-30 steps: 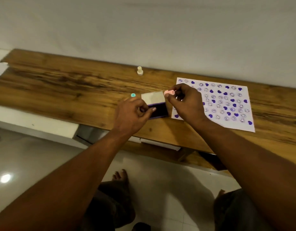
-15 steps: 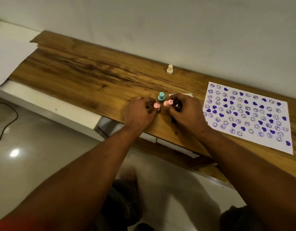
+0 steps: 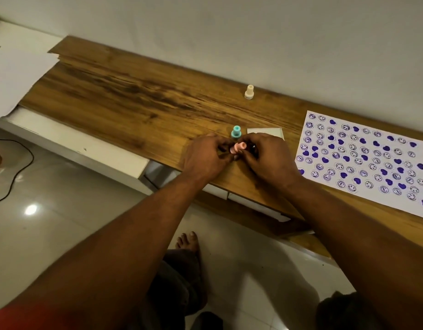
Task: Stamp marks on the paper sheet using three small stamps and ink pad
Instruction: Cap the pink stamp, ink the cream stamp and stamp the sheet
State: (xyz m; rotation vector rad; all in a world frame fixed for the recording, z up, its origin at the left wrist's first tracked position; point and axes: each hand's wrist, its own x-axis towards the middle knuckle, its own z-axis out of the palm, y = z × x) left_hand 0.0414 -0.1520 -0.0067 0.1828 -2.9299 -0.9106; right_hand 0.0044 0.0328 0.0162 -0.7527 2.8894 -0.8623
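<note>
Both hands met at the near edge of the wooden table [image 3: 134, 103], over the pink stamp [image 3: 239, 147]. The stamp lay on its side in the air between them, wide end toward the left. The right hand [image 3: 270, 160] had fingers curled, pinching the stamp's narrow handle end. The left hand [image 3: 205, 160] was curled too, its fingertips at the wide face end and looking to grip it, though the contact was partly hidden.

The teal stamp [image 3: 236, 132] stood upright just behind the hands. The cream stamp [image 3: 249, 92] stood upright well apart, near the wall. Of the ink pad [image 3: 265, 133], only a pale lid showed behind the right hand, and the inked part was hidden.

The paper sheet [image 3: 363, 160] lay flat to the right of the hands, apart from them. It was already crowded with purple smileys and hearts.

Judged step: handling or checking the pink stamp between inking and stamping, not pressing anything. Whether its face was inked could not be told. The task looked far along, since the sheet was nearly full.

The next move probably called for one hand letting go and the stamp being turned face down. It would then be dabbed on the pad if dry and carried right to one of the few gaps, likely near the sheet's edges. It would need a straight press, without overlapping neighbouring marks.
</note>
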